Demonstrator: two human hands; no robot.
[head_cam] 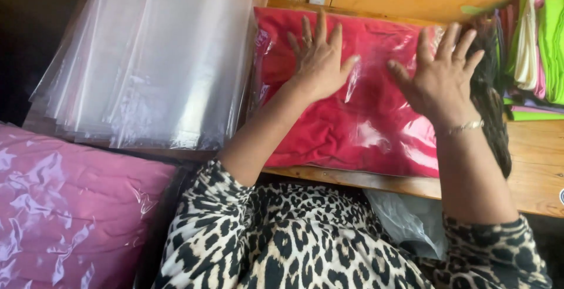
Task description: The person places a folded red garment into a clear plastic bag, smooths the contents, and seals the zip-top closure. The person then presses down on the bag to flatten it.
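Item: bagged red garment under my left hand and right hand, both spread flat (its far corner hidden beyond my right fingers)

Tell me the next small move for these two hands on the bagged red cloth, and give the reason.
Probably sweep both palms outward toward the bag's edges. The left hand and right hand lie flat with fingers spread on the folded red cloth in its clear plastic bag, and the film there shows wrinkles and shiny puckers, which suggests trapped air. The bag lies flat on the wooden table.
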